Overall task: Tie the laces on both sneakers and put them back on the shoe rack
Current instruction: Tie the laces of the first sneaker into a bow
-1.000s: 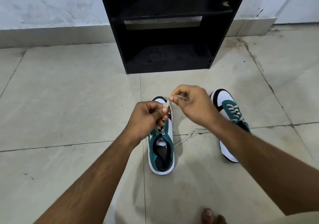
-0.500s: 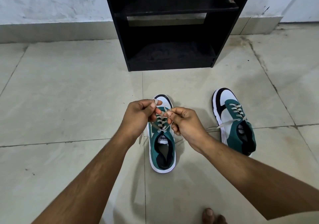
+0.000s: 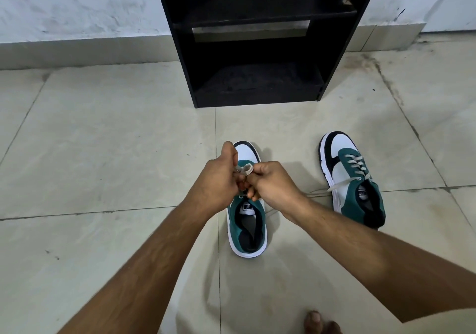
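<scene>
We seem to be in a home entryway: a black shoe rack [image 3: 257, 50] against a scuffed whitewashed wall [image 3: 77, 6], sneakers [image 3: 350, 179] on a beige tiled floor [image 3: 103, 140].

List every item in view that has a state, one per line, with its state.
Left hand: closed, pinching a lace loop.
Right hand: closed on the same lace.
Near sneaker: on the floor, lace mid-tie, not yet knotted.
Far sneaker: on the floor, untied, lace end trailing onto the tile.
Shoe rack: visible shelves hold no shoes.
</scene>
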